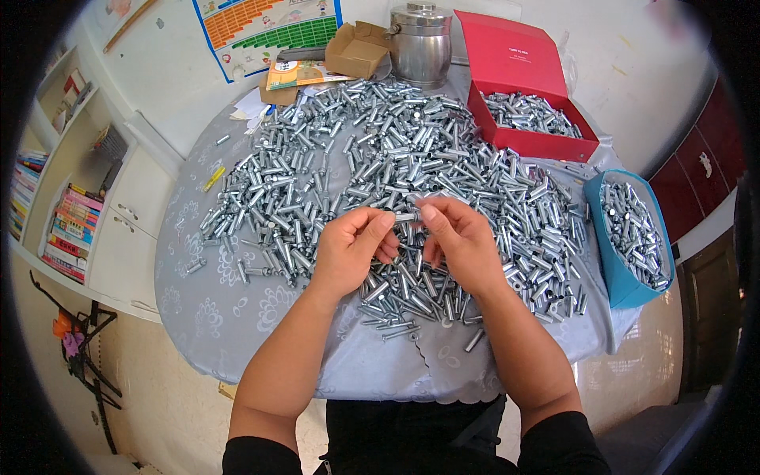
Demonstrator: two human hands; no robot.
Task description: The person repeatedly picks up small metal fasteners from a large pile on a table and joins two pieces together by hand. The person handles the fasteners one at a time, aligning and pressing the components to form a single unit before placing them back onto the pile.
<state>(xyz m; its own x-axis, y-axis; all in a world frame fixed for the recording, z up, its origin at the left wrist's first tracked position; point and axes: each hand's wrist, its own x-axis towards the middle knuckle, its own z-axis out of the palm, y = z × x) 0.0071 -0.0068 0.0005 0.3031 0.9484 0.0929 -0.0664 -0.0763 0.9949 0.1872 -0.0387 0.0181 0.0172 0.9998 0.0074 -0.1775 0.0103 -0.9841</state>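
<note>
Between the two hands, just above the near edge of the round table (237, 332), a single small metal sleeve bolt (405, 215) is pinched at both ends: the left hand (352, 249) closes thumb and forefinger on its left end, the right hand (459, 241) closes its fingertips on the right end. Both hands are narrow, curled around that one piece, with nothing else in them as far as the view shows. The step in hand looks like fitting or turning two parts of the piece together; I cannot tell which part is being worked, since it is too small. The next move, by my judgement, calls for a steady twist or push along the piece's axis, with the fingertips kept aligned so it does not slip into the pile.

Directly beneath and around the hands lies the heap of like metal pieces (380, 158), spread over the grey patterned cloth. To the right of the right hand stands a blue bin (613, 269) holding more of them. Farther beyond the right hand sits an open red box (526, 138), also partly filled, and beyond both hands a steel lidded pot (419, 43) and a small cardboard box (356, 49).
</note>
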